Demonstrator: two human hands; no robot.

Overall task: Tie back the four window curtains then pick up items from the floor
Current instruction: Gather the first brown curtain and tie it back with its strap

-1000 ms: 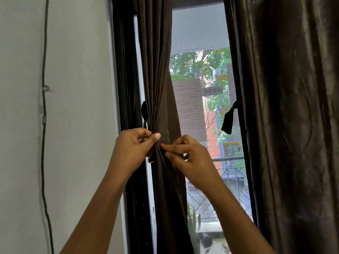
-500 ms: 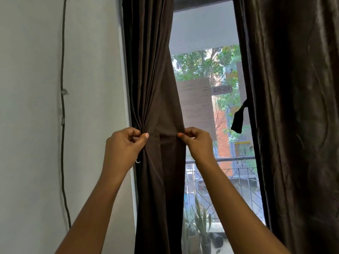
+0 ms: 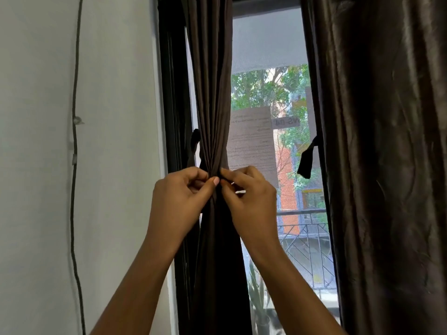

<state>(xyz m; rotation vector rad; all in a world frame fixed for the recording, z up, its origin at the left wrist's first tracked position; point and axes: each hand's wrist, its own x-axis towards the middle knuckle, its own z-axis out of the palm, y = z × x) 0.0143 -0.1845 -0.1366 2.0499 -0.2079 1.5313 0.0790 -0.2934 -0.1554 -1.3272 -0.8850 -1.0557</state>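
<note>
A dark brown left curtain (image 3: 212, 93) hangs gathered into a narrow bunch against the black window frame (image 3: 169, 93). My left hand (image 3: 181, 197) and my right hand (image 3: 251, 199) meet at its waist, thumbs and fingers pinched together on the tie-back band around the cloth. A loop of the tie-back (image 3: 194, 141) pokes out just above my left hand. The wide right curtain (image 3: 387, 165) hangs loose, with its own dark tie-back strap (image 3: 307, 163) dangling free at its inner edge.
A white wall (image 3: 108, 165) with a thin black cable (image 3: 73, 189) clipped down it lies to the left. Through the glass I see trees, a railing and potted plants (image 3: 258, 308). The floor is out of view.
The curtain was spread wider between my parted hands half a second ago; both hands have come together at the middle and the cloth is bunched tight again.
</note>
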